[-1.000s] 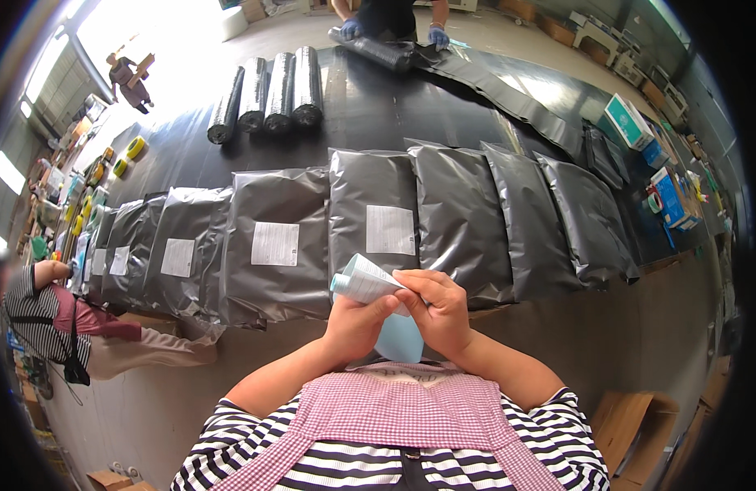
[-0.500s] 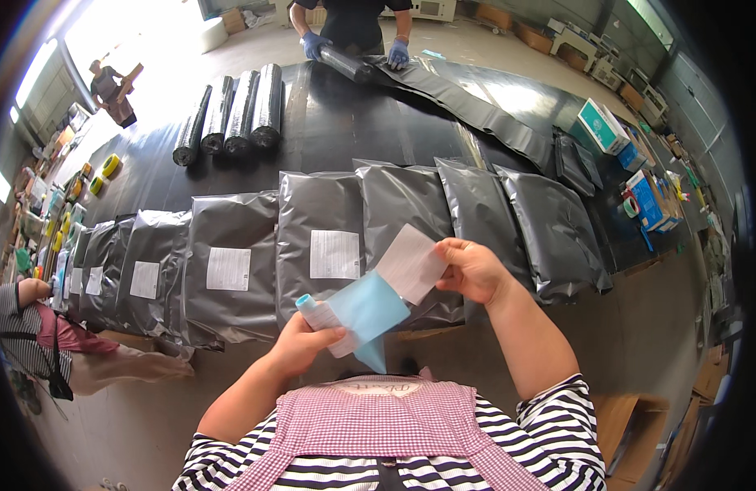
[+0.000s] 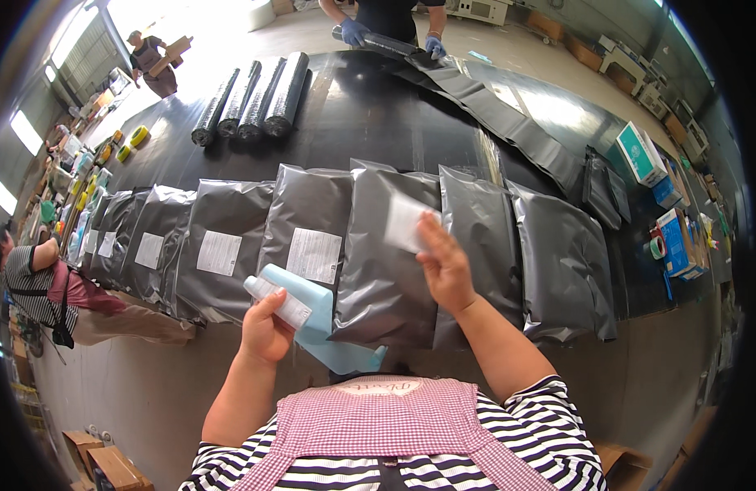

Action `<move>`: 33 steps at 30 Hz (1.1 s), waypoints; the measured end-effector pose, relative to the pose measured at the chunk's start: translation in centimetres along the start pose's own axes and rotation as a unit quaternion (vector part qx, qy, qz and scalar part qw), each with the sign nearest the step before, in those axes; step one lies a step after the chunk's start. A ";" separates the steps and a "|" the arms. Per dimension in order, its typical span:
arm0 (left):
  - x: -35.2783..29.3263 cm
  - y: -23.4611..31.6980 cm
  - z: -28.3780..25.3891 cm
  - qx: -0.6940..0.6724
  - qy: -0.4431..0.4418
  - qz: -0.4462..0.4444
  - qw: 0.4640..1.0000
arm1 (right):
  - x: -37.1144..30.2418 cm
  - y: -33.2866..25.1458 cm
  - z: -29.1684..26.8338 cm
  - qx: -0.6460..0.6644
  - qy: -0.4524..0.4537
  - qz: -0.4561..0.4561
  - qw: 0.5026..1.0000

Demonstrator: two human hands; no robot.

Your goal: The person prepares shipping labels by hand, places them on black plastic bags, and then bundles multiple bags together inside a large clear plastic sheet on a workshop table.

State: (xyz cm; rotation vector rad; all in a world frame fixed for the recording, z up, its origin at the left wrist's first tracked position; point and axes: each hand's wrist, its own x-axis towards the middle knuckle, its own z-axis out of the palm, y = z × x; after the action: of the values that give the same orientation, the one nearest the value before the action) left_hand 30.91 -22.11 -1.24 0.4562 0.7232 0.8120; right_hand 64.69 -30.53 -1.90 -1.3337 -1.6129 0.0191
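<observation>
My left hand (image 3: 266, 329) is closed around a roll of white labels (image 3: 291, 311), whose loose light-blue backing strip (image 3: 315, 326) hangs down toward my apron. A peeled white label (image 3: 404, 222), smeared by motion, is at the fingers of my right hand (image 3: 445, 263), over the upper part of a grey plastic mailing bag (image 3: 386, 286). Whether the label touches the bag cannot be told. The neighbouring bag (image 3: 304, 204) on the left bears a white label (image 3: 315, 254). To the right, two grey bags (image 3: 480, 237) (image 3: 562, 254) show no label.
Several more labelled bags stretch leftward along the black table (image 3: 345, 106). Shiny black rolls (image 3: 286, 94) lie beyond them. Across the table, a person in blue gloves (image 3: 355, 33) handles a dark roll and strip (image 3: 500, 114). Boxes (image 3: 640, 154) stand at right; another person (image 3: 46, 282) works at left.
My right hand has carried the peeled label up and left, away from the roll and over the bag. My left hand has moved left with the roll, and the blue strip hangs lower.
</observation>
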 end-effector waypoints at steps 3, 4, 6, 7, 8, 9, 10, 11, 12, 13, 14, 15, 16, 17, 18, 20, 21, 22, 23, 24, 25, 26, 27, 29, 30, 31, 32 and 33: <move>-1.1 -1.3 1.7 0.005 0.026 0.011 1.000 | -2.1 0.8 0.6 -0.015 -0.118 0.017 0.993; -1.2 -1.4 1.7 -0.004 0.029 0.009 1.000 | -2.5 0.9 0.4 -0.020 -0.128 0.020 0.991; -1.3 -1.6 1.5 -0.020 0.033 0.006 0.999 | -3.0 0.9 -0.1 -0.032 -0.146 0.027 0.988; -1.5 -1.7 1.4 -0.014 0.037 0.010 0.999 | -3.2 1.0 -0.1 -0.036 -0.153 0.033 0.987; -1.6 -1.8 1.3 -0.012 0.038 0.009 0.999 | -3.4 1.1 -0.1 -0.051 -0.175 0.034 0.983; -1.6 -1.7 1.3 -0.010 0.038 0.009 0.999 | -3.5 1.1 -0.2 -0.067 -0.195 0.033 0.978; -1.6 -1.7 1.3 -0.008 0.038 0.009 0.999 | -3.6 1.3 -0.2 -0.083 -0.215 0.033 0.972; -1.6 -1.8 1.3 -0.006 0.034 0.006 0.999 | -3.8 1.7 -0.3 -0.079 -0.238 0.047 0.967; -1.7 -1.7 1.1 -0.004 0.033 0.004 0.999 | -3.5 1.3 -0.5 -0.112 -0.272 0.041 0.955; -1.7 -1.7 1.0 -0.002 0.031 0.002 1.000 | -3.1 0.8 -0.9 -0.144 -0.304 0.036 0.941; -1.8 -1.7 0.9 -0.001 0.030 0.000 1.000 | -2.6 0.2 -1.3 -0.176 -0.336 0.031 0.925; -2.0 -1.7 0.8 -0.001 0.033 0.001 0.999 | -2.4 -0.4 -1.8 -0.211 -0.361 0.021 0.908; -2.0 -1.7 0.8 -0.001 0.037 0.004 0.999 | -2.0 -1.0 -2.3 -0.205 -0.414 0.051 0.885; -2.1 -1.7 0.9 -0.002 0.042 0.007 0.999 | -1.6 -1.8 -2.8 -0.197 -0.467 0.081 0.858; -2.1 -1.6 1.0 0.002 0.039 0.006 0.999 | -1.0 -2.8 -3.5 -0.190 -0.517 0.109 0.827; -2.3 -1.6 1.5 0.009 0.036 0.005 0.999 | 1.1 -3.4 -2.6 -0.165 -0.491 0.165 0.839; -2.3 -1.6 1.6 0.011 0.027 -0.002 1.000 | -0.1 -2.2 -0.9 -0.177 -0.378 0.135 0.899; -2.2 -1.7 1.8 0.014 0.018 -0.010 1.000 | -0.9 -1.5 0.6 -0.186 -0.258 0.102 0.943; -2.1 -1.7 2.1 0.017 0.007 -0.018 1.000 | -0.5 -1.8 2.1 -0.253 -0.272 0.131 0.919; -2.0 -1.8 2.7 0.023 0.004 -0.016 1.000 | -0.7 -1.2 3.9 -0.246 -0.328 0.188 0.893; -2.0 -2.0 3.1 0.025 0.003 -0.011 1.000 | -0.9 -1.6 5.4 -0.266 -0.333 0.197 0.883; -2.1 -2.1 3.7 0.029 0.002 -0.007 1.000 | -1.3 -1.9 6.1 -0.286 -0.337 0.207 0.873; -2.3 -2.1 4.2 0.025 -0.001 -0.008 1.000 | -1.2 -2.8 6.0 -0.251 -0.369 0.202 0.872; -2.9 -2.2 5.1 0.017 0.002 0.002 1.000 | -1.8 -5.6 4.1 -0.170 -0.440 0.168 0.866; -2.9 -2.4 5.6 0.012 0.003 0.009 1.000 | -1.7 -6.8 2.8 -0.129 -0.473 0.148 0.859; -2.9 -2.5 6.0 0.011 -0.005 0.012 1.000 | -0.7 -7.7 1.3 -0.047 -0.485 0.196 0.851; -2.9 -2.7 6.3 0.020 -0.012 0.018 1.000 | 0.5 -8.3 -0.1 0.036 -0.495 0.241 0.834; -2.8 -2.9 6.6 0.024 -0.013 0.019 0.999 | 1.2 -8.4 -0.8 0.119 -0.501 0.282 0.810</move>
State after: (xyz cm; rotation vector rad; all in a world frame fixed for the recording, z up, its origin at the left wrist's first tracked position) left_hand 35.88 -26.71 2.57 0.5238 0.7119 0.8237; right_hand 59.30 -33.32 4.03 -1.6557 -1.8379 1.4581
